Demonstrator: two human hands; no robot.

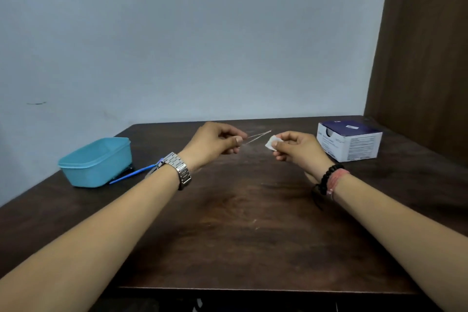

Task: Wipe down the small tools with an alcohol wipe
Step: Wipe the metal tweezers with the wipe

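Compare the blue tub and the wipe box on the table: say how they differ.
The blue tub is a plain turquoise plastic container with rounded corners; the wipe box is a sharp-edged box, dark purple on top, white printed sides. The tub sits at the table's left, beyond the left wrist, a blue-handled tool beside it; the box sits at the right, by the wooden panel. Both rest untouched by the hands.

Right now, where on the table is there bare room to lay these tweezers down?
The widest bare patch of table lies between the forearms, from the hands to the near edge. Another runs behind the hands, between the blue container and the white box. It is crowded beside the container, where a blue tool lies.
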